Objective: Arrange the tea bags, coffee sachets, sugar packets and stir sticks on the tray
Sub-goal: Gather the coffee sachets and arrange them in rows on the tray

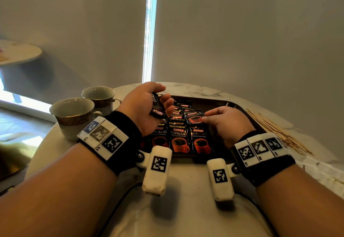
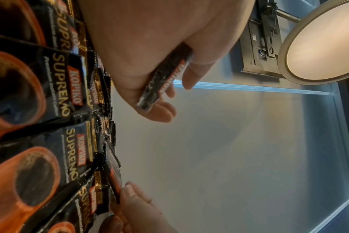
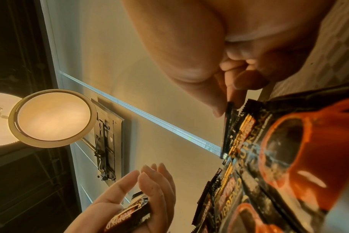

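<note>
— What are the hands doing?

— The left hand [image 1: 144, 104] is raised over the tray's left part, palm turned up, fingers curled round a small bundle of coffee sachets [image 1: 157, 107] held on edge. The right hand [image 1: 223, 120] is lower, thumb and forefinger pinching the right edge of a single sachet [image 1: 193, 116], which lies tilted on top of the laid ones.

— Where do the laid ones sit?

— On the dark tray [image 1: 247, 115], which stands at the middle of the table [image 1: 186, 209]. The laid sachets [image 1: 179, 138] run in overlapping rows from the tray's near edge towards its far edge, printed sides up, red cups showing. They fill the left and middle of the tray; the right hand covers much of the right part.

— And the stir sticks?

— A loose spread of thin wooden stir sticks [image 1: 275, 130] lies on the table just beside the tray's right edge, towards the table's right edge.

— Anything else?

— Two white cups with dark patterned bands, the near cup [image 1: 73, 115] and the far cup [image 1: 99, 97], stand close together near the table's left edge, left of the tray. Whether they touch, I cannot tell.
</note>
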Demonstrator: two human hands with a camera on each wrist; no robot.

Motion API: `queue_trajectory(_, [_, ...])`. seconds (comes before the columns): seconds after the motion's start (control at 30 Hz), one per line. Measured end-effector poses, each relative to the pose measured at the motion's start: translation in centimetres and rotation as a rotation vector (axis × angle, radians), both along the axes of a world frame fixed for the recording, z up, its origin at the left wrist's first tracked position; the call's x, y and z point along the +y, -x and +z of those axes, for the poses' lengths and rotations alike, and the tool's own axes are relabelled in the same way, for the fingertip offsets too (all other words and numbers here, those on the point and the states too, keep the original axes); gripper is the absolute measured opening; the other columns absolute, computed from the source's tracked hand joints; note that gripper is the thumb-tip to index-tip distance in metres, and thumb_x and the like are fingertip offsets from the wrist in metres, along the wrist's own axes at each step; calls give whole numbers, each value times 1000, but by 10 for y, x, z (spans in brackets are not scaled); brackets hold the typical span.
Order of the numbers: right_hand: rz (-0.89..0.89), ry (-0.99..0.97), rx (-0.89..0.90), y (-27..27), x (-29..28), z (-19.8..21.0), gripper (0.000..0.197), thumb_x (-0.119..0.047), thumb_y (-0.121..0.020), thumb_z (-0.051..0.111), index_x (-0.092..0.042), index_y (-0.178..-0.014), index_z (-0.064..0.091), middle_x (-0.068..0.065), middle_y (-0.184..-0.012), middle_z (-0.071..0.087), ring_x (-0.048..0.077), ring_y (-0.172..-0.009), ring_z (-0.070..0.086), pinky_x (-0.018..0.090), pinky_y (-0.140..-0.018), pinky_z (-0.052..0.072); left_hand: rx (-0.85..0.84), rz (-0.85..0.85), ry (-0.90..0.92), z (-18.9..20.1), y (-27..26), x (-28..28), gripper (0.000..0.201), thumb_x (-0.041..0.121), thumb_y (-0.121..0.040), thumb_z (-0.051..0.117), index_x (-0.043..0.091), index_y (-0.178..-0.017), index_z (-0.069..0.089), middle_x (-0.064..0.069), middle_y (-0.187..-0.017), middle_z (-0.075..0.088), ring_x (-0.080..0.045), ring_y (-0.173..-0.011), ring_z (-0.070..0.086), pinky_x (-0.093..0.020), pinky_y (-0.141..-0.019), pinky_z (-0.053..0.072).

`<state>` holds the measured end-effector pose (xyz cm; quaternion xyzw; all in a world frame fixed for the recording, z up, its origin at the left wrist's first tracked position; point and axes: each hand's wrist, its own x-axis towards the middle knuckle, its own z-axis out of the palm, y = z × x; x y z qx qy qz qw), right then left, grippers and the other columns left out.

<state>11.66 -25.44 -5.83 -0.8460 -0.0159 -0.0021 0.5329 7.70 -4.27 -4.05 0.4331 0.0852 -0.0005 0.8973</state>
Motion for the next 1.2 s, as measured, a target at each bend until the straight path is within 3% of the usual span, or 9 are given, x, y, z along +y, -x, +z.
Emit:
queue_trajectory(0.2, [13,23,19,0,2,1,12,-10,-88,72,-16,-98,68,7,-101,71,22,-93,70,44,-83,61,2,1,-10,0,2,-1,39,17,-95,60,4,-131,57,-11,-92,62,-18,-64,66,-31,-55,56])
queue_trajectory(0.37, [13,22,7,-1,1,0,14,-11,-87,74,-17,-98,67,7,-97,71,19,-86,68,35,-72,58,1,10,-11,2,4,-1,42,17,-95,61,4,-135,57,-12,-94,62,-18,-64,66,-31,-56,56])
queue_trajectory(0.57, [-15,31,-16,-4,0,-3,13,-14,-85,76,-19,-94,69,9,-91,73,19,-75,65,35,-69,54,0,14,5,2,6,-2,33,19,-96,59,6,-127,59,-12,-92,62,-20,-65,66,-31,-56,56])
queue_trajectory(0.63, [-21,19,-25,-4,-2,-3,12,-15,-86,75,-19,-94,68,8,-91,73,18,-73,66,34,-66,53,-3,4,15,3,8,-3,27,23,-99,53,7,-119,61,-13,-96,61,-22,-71,65,-31,-57,57])
queue_trajectory(0.8, [-21,-41,-119,3,-1,3,11,-20,-87,75,-24,-95,69,3,-91,72,13,-71,64,28,-59,49,-1,10,46,4,11,-2,44,22,-98,33,3,-123,65,-26,-125,55,-36,-101,65,-38,-64,62])
queue_trajectory(0.93, [161,-230,-125,19,9,18,17,0,-90,66,-10,-104,68,2,-82,67,1,-52,63,16,-45,47,-9,6,17,5,10,-2,43,18,-101,31,5,-129,61,-22,-112,63,-36,-99,67,-43,-71,61])
queue_trajectory(1.03, [355,-227,-116,30,14,25,27,10,-88,63,-10,-106,69,6,-85,65,8,-64,67,17,-52,51,-17,18,-41,5,8,-4,34,15,-103,36,8,-126,60,-15,-100,74,-30,-85,70,-41,-71,58])
queue_trajectory(1.13, [440,-138,-140,32,18,23,39,5,-83,71,-28,-103,76,10,-99,66,24,-90,69,38,-79,61,-7,25,-98,4,7,-5,29,15,-106,39,11,-122,63,-12,-102,77,-28,-87,72,-40,-70,57])
queue_trajectory(1.2, [474,-90,-160,34,21,22,44,-4,-80,74,-36,-110,75,15,-115,64,36,-103,66,50,-91,58,-2,27,-124,2,6,-7,29,14,-106,40,11,-124,63,-14,-105,75,-28,-85,73,-38,-68,58])
